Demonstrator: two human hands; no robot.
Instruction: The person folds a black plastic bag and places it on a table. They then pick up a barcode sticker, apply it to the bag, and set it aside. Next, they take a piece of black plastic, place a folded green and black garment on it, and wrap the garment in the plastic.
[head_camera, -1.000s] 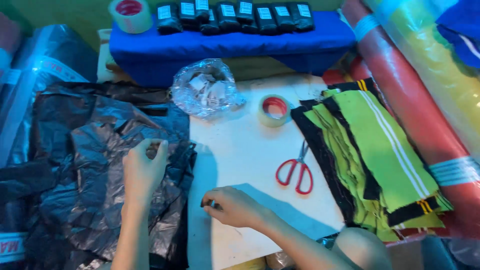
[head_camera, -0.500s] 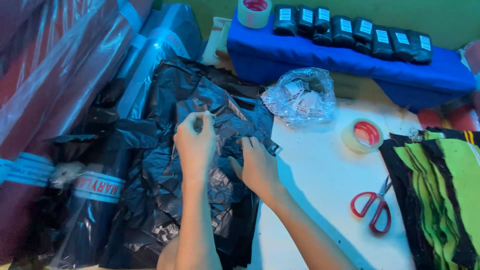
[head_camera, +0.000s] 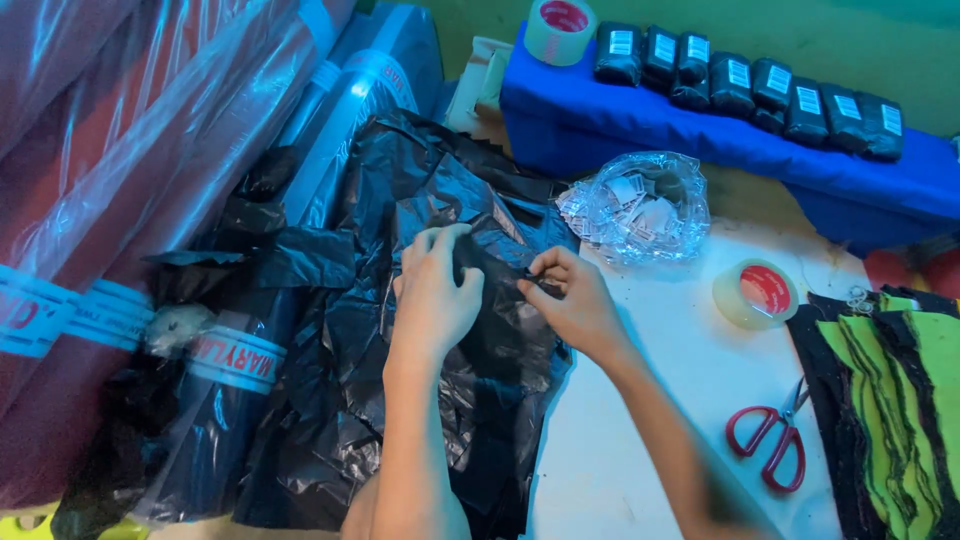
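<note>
Left hand: the left hand lies on top of the heap of black plastic bags, its fingers curled and pinching a fold of the film.
Right hand: the right hand is just beside it, thumb and forefinger pressed together on the edge of the same fold.
Bags: the heap sits on the left part of the white worktop, crumpled, leaning against wrapped fabric rolls.
Step in hand: it looks like one bag is being picked apart from the pile, both hands working at a single edge.
Next move: judging by the grip, the two layers need rubbing or pulling apart; thin film clings, so a firm pinch and a slow, steady pull would suit.
Nearby: a clear bag of small paper tags just past the right hand; a tape roll with a red core; red-handled scissors; green and black striped fabric at the right edge.
</note>
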